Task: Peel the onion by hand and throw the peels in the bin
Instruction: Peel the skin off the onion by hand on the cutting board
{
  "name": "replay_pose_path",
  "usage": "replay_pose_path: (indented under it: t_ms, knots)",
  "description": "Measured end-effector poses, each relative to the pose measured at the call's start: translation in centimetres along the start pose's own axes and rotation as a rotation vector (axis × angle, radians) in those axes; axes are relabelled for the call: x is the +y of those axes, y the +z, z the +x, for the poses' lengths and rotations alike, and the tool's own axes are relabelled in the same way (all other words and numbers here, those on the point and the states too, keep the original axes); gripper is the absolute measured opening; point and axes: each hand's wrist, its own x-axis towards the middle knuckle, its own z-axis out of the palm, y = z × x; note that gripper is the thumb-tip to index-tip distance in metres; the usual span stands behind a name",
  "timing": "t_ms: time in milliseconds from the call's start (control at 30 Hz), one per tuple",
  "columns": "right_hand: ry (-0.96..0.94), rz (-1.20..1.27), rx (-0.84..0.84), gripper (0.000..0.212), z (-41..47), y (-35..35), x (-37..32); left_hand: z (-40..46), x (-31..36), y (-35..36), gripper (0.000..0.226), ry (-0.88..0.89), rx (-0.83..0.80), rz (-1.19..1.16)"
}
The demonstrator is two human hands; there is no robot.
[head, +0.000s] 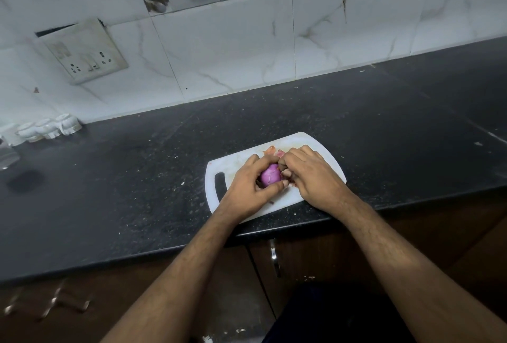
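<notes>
A small purple onion (270, 175) with its shiny inner layer showing is held over a white cutting board (323, 147). My left hand (247, 186) wraps around it from the left, thumb under it and fingers over the top. My right hand (310, 175) presses against its right side, fingertips pinching at the skin there. Loose peel pieces (274, 152), orange and pink, lie on the board just behind my hands. No bin is in view.
The board lies near the front edge of a black stone counter (137, 183). White ceramic cups (49, 128) and a glass (6, 154) stand at the far left. A tiled wall with a socket plate (85, 54) rises behind. Brown cabinet doors (315, 257) are below.
</notes>
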Motion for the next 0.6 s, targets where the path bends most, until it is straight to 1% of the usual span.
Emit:
replay_pose_path:
  t_ms: [167, 267, 333, 433, 500, 600]
  knots:
    - [-0.008, 0.109, -0.006, 0.021, 0.2, -0.2, -0.1, 0.0, -0.4, -0.3, 0.044, -0.068, -0.050, -0.145]
    - [0.030, 0.206, -0.024, 0.011, 0.2, -0.3, -0.1, 0.0, -0.3, -0.3, 0.046, -0.122, -0.069, -0.265]
    - [0.076, 0.297, -0.031, 0.010, 0.4, -0.5, -0.4, 0.0, -0.3, -0.4, 0.041, -0.144, -0.060, -0.327]
    - [0.192, 0.420, -0.021, 0.018, 0.9, -0.3, -1.4, 0.0, -0.3, -0.5, 0.036, -0.178, -0.018, -0.462]
    - [0.285, 0.476, 0.002, 0.016, 1.1, 0.4, -2.1, 0.0, -0.3, -0.6, 0.037, -0.217, 0.015, -0.550]
    - [0.373, 0.580, 0.082, 0.011, 0.7, 1.0, -2.3, -0.1, -0.2, -0.5, 0.040, -0.244, 0.047, -0.601]
